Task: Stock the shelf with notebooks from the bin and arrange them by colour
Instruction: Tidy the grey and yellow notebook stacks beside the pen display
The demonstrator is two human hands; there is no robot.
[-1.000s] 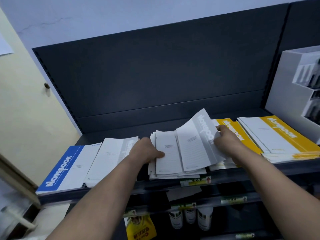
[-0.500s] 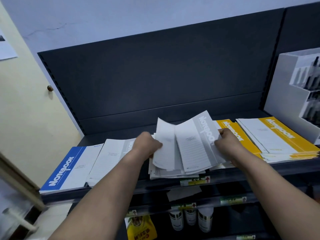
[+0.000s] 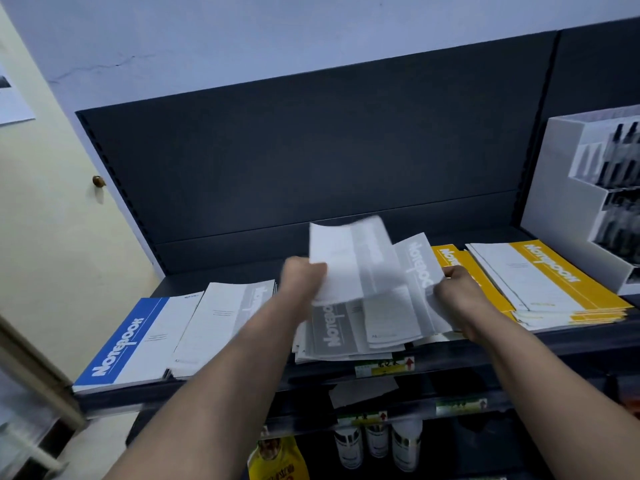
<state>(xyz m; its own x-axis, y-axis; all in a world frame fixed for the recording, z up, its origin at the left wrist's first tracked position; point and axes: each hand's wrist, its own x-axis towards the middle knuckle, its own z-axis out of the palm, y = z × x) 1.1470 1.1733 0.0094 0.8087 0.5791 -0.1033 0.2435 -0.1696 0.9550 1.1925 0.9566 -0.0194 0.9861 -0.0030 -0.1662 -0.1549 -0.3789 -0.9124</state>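
Note:
A loose pile of grey notebooks (image 3: 332, 336) lies in the middle of the dark shelf (image 3: 519, 344). My left hand (image 3: 303, 280) grips one grey notebook (image 3: 349, 259) by its near left edge and holds it raised and blurred above the pile. My right hand (image 3: 457, 294) pinches the right edge of another grey notebook (image 3: 417, 268), tilted up off the pile. Left of the pile lie a second grey stack (image 3: 225, 320) and a blue notebook (image 3: 135, 337). Two yellow stacks (image 3: 550, 275) lie to the right.
A white display box (image 3: 568, 188) with dark pens stands at the shelf's right end. Lower shelves hold price tags (image 3: 381, 365), white cans (image 3: 377, 441) and a yellow packet (image 3: 277, 462). A cream wall (image 3: 45, 237) borders the left side.
My left hand has gone from pressing on the pile to gripping one grey notebook and lifting it up and back. My right hand still holds the tilted notebook's edge.

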